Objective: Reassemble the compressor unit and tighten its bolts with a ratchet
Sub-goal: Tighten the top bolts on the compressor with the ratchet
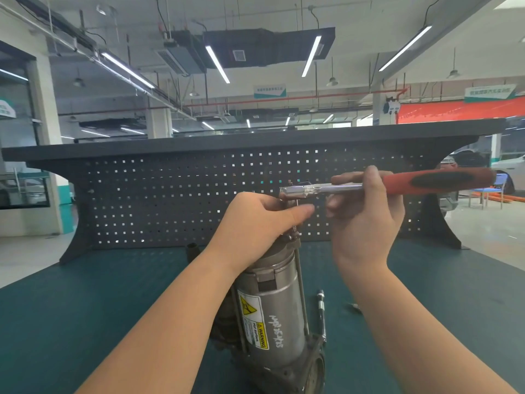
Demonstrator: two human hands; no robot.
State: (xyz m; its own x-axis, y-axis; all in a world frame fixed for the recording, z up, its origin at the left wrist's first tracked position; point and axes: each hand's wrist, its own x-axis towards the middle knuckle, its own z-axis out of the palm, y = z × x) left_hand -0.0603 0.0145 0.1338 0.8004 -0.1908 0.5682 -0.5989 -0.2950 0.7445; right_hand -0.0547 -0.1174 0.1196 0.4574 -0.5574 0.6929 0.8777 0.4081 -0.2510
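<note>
The grey cylindrical compressor unit (279, 302) stands upright on the green bench, with a yellow warning label and white writing on its side. Long thin bolts run up its sides. My left hand (261, 220) grips the top of the unit, and hides what is under it. My right hand (366, 211) holds the ratchet (397, 183) level by its shaft, near its red and black handle. The ratchet's chrome head sits just above my left hand, over a bolt at the top of the unit.
A loose long bolt (322, 314) lies on the green bench top (85, 308) right of the unit, with a small metal part (354, 307) beyond it. A black perforated back panel (170, 200) with a shelf rises behind the bench. A small dark part (191, 248) stands at its foot.
</note>
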